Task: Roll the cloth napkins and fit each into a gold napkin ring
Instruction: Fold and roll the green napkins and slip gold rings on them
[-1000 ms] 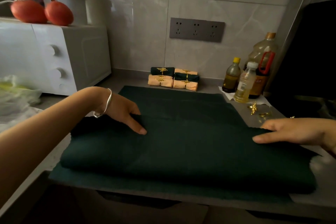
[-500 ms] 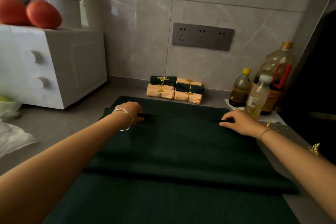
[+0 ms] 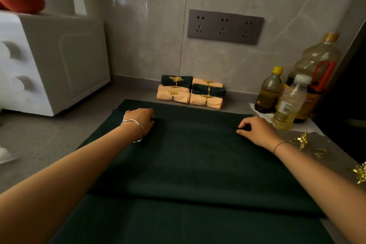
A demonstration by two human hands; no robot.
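Right hand [image 3: 255, 130] unmoved on napkin [image 3: 188, 154], bottles [image 3: 288, 103] beside

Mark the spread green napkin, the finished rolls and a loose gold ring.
spread green napkin [image 3: 188, 154], head view, its flat middle.
finished rolls [image 3: 198, 90], head view, dark roll, right column.
loose gold ring [image 3: 302, 140], head view, its leaf ornament.

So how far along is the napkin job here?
Done: several rolled napkins in gold rings, stacked at the back. In hand: left hand and right hand each pinch the far fold of the green napkin, not yet rolled. Left: rolling it and fitting one of the loose rings.
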